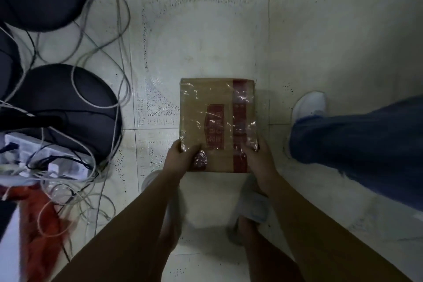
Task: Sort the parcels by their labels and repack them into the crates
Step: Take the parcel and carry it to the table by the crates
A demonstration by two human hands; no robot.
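Above the tiled floor (pixel 206 30), left hand (pixel 180 158) and right hand (pixel 257 155) grip a taped parcel (pixel 217 121); red print unreadable.

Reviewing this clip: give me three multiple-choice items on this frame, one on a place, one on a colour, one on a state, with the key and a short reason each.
1. Where do the loose cables lie?
A. left of the parcel
B. on top of the parcel
C. right of the parcel

2. What colour is the printed tape on the parcel?
A. green
B. dark red
C. yellow

3. How is the parcel held?
A. by one hand only
B. by no hand
C. by both hands at its near corners

Key: 1 A, the cables trail over the floor at the picture's left. 2 B, a dark red band runs down the brown cardboard. 3 C, the left hand and right hand each grip a near corner.
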